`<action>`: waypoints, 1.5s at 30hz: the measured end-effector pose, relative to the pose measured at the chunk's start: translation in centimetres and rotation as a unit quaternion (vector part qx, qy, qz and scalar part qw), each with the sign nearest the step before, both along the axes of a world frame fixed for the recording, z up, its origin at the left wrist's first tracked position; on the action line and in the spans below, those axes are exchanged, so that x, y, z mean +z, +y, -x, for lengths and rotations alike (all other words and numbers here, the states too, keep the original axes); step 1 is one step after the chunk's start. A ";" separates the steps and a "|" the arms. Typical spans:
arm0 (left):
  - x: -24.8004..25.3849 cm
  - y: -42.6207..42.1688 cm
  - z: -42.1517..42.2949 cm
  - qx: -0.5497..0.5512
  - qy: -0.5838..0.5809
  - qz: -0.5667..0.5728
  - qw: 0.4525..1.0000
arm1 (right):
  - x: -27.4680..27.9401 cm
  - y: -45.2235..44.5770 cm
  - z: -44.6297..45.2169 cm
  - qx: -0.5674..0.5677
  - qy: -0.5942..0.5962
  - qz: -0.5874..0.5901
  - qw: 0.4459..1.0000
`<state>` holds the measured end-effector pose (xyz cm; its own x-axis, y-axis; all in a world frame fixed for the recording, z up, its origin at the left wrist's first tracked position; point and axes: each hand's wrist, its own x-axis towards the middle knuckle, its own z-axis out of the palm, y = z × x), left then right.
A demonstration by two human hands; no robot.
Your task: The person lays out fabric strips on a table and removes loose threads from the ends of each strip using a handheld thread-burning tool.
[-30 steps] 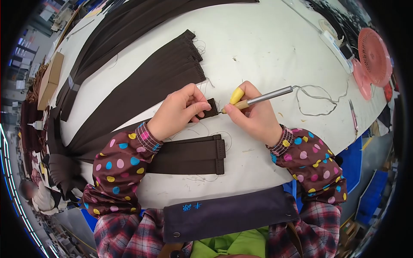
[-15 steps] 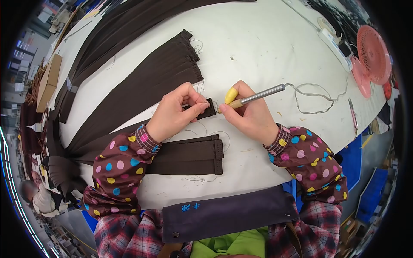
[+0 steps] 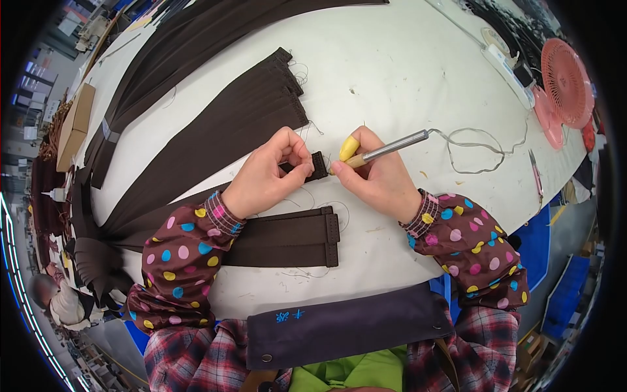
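Observation:
My left hand (image 3: 271, 171) is closed, thumb and fingers pinched at the end of a dark brown fabric strip (image 3: 319, 166). Its fingers partly cover the strip. My right hand (image 3: 379, 175) grips a pen-shaped electric tool (image 3: 395, 145) like a soldering iron, with a tan front grip and a metal rear. A yellow finger cover (image 3: 349, 147) sits on one right finger. The tool's front end is close beside the strip's stitched end; whether it touches is too small to tell. Fine loose threads curl around there.
More brown strips (image 3: 281, 238) lie nearer me, and a fanned stack (image 3: 222, 124) lies beyond my left hand. A grey cord (image 3: 480, 171) loops on the white table (image 3: 392, 72). At right are a pink fan (image 3: 567, 83), a power strip (image 3: 509, 73) and tweezers (image 3: 536, 175).
My left fingers have drawn back slightly left, uncovering more of the strip's end. The tool and my right hand have shifted slightly left. A loose thread by the fanned stack lies differently.

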<state>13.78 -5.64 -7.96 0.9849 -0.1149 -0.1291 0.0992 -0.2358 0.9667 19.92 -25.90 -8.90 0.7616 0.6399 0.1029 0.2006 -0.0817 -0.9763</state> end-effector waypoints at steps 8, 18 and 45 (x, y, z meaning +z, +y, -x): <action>0.3 0.0 0.0 -0.016 0.013 0.001 1.000 | -0.2 0.1 0.0 0.000 -0.005 0.004 1.000; 0.3 0.1 -0.1 -0.024 0.019 -0.010 0.999 | -0.4 0.1 -0.2 0.002 -0.018 0.015 1.000; 3.2 0.9 -0.9 -0.179 -0.083 -0.294 0.935 | -0.4 -0.3 -0.3 -0.005 -0.028 0.009 1.000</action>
<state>14.71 -4.71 -4.75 0.9094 -0.3975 -0.1228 -0.2271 -0.7217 0.6539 20.22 -26.24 -9.29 0.7618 0.6339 0.1335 0.2535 -0.1020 -0.9619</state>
